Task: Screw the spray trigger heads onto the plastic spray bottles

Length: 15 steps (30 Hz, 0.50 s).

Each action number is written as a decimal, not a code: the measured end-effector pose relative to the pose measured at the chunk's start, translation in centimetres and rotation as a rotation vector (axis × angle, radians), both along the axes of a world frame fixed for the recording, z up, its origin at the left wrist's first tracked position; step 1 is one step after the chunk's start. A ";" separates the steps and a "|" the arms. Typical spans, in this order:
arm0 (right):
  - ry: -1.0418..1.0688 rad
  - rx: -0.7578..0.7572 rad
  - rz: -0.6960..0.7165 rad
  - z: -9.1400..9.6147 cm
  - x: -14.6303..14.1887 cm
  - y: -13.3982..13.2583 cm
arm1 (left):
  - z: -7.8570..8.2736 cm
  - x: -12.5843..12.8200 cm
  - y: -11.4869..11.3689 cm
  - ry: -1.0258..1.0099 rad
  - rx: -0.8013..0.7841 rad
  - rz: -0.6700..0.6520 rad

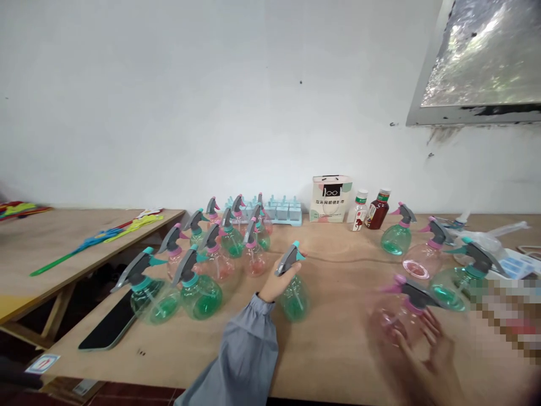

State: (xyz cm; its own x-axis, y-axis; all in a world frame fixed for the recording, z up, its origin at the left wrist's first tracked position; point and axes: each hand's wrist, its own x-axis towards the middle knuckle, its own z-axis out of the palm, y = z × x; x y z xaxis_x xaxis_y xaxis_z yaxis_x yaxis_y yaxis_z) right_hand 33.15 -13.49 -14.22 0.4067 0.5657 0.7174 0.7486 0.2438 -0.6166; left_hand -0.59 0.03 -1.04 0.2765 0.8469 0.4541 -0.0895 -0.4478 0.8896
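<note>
In the middle of the table, my left hand is wrapped round the neck of a green spray bottle with a grey and teal trigger head. The bottle stands upright. At the right, my right hand holds the body of a pink spray bottle, blurred by motion. Close behind it are another green spray bottle, a pink one and a smaller-looking green one. On the left stands a cluster of several green and pink spray bottles.
A dark phone lies at the table's left edge. Along the wall are a light-blue popsicle mould, a paper bag, a white bottle and a dark red bottle. Clear plastic wrap lies right. A second table holds colourful strips.
</note>
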 end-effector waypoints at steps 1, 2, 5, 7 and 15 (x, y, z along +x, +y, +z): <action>-0.027 0.001 0.023 0.4 -1.3 1.3 | 0.0 -0.3 0.1 -0.015 -0.007 -0.010; -0.062 0.006 0.054 1.0 -2.4 2.7 | -0.1 -0.5 0.3 -0.038 -0.020 -0.019; -0.128 -0.032 0.146 3.2 -5.3 7.6 | -0.4 -0.9 0.8 -0.127 -0.064 -0.055; -0.115 -0.032 0.196 4.3 -7.0 10.9 | -0.6 -0.8 1.1 -0.196 -0.095 -0.092; 0.095 0.038 0.289 3.7 -10.8 16.5 | 0.0 0.1 0.4 -0.393 -0.256 -0.117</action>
